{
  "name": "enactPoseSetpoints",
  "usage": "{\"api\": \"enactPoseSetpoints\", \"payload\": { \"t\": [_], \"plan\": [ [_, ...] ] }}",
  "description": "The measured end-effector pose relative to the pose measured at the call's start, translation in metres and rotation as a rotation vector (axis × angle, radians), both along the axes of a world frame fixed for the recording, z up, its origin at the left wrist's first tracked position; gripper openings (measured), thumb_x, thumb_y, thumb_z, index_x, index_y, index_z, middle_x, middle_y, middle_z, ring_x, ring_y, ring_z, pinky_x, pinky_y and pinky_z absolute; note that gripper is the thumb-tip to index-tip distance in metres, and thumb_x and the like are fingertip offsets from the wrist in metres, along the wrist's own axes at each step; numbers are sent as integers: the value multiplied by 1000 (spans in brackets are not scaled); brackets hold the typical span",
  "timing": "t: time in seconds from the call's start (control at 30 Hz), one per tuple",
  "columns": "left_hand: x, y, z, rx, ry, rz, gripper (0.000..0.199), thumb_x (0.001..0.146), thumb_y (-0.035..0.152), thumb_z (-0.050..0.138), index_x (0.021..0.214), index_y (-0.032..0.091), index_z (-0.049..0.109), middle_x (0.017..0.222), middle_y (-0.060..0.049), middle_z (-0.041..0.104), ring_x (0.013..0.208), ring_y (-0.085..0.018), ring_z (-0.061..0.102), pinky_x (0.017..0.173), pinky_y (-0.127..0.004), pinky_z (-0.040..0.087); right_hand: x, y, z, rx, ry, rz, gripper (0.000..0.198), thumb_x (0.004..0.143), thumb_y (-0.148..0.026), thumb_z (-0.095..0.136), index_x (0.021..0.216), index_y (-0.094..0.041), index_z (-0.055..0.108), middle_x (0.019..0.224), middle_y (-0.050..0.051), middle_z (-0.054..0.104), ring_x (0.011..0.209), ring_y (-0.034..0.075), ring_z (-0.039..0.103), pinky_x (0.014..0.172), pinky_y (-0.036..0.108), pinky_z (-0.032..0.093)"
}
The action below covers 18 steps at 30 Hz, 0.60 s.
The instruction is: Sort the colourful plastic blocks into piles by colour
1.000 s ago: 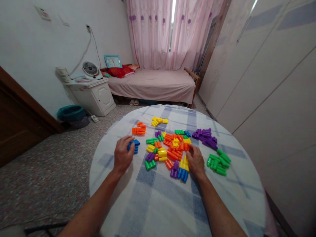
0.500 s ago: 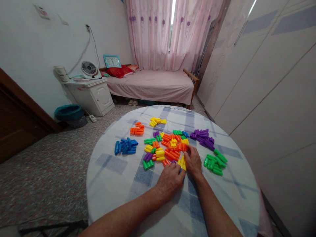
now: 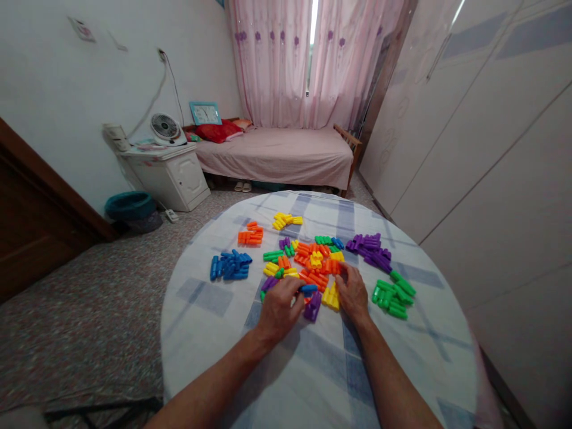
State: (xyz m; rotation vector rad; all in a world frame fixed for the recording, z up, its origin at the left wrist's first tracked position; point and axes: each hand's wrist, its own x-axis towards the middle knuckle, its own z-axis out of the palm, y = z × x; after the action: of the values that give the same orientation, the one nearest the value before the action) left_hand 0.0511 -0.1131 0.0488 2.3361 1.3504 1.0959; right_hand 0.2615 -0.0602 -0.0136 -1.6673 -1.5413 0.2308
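Observation:
My left hand [image 3: 280,308] pinches a blue plastic building block [image 3: 308,288] between thumb and fingers, just above a purple block [image 3: 313,306] at the near edge of a flat, multicoloured arrangement. My right hand [image 3: 353,292] grips the right side of an orange block [image 3: 332,267], its thumb close to a yellow block [image 3: 330,296]. Orange blocks [image 3: 314,279] make up the middle, with a small yellow piece [image 3: 316,260] on them. Green blocks [image 3: 273,255] and other yellow and purple ones lie around them. My left hand hides part of the near-left side.
Around the arrangement lie piles of blue blocks [image 3: 230,264], orange blocks [image 3: 251,235], yellow blocks [image 3: 286,221], purple blocks [image 3: 370,250] and green blocks [image 3: 394,295]. They rest on a round table with a checked cloth [image 3: 201,345]. A bed [image 3: 286,152] stands beyond.
My left hand has shifted left and now shows a blue block in its fingers. The purple block near it has come into view. My right hand stays at the orange block.

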Motion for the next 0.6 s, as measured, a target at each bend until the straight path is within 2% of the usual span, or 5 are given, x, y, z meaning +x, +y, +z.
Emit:
{"api": "enactPoseSetpoints", "payload": {
  "t": [0.07,0.17,0.3,0.43,0.6],
  "plan": [
    [-27,11,3,67,-39,132,21,85,15,45,99,21,59,97,-5,64,92,-17,59,81,-29,47,0,0,-1,0,3,-6,39,79,-31,41,111,-16,56,109,12,58,101,23,54,94,41,42],
    [-76,24,2,164,38,369,23,85,18,45,102,21,60,103,-5,64,98,-19,58,88,-33,45,1,1,-1,4,13,-5,37,79,-32,43,111,-18,56,109,10,58,101,23,54,94,41,41],
    [-129,26,-7,220,199,535,25,86,23,47,104,21,63,104,-6,63,99,-22,57,90,-34,43,1,1,-1,10,9,-2,37,79,-33,42,110,-18,56,109,10,59,101,23,54,93,41,42],
    [-151,27,-11,269,159,704,26,86,26,46,104,21,65,102,-7,60,95,-22,57,83,-32,45,1,1,-2,18,-2,-9,37,78,-32,42,109,-18,56,108,10,59,101,23,54,93,41,41],
    [-157,43,-11,276,102,734,28,86,24,43,103,19,65,102,-8,58,94,-21,58,83,-31,46,2,1,-3,8,-6,-8,39,78,-32,42,111,-18,55,109,10,58,101,23,54,93,41,42]
  ]
}}
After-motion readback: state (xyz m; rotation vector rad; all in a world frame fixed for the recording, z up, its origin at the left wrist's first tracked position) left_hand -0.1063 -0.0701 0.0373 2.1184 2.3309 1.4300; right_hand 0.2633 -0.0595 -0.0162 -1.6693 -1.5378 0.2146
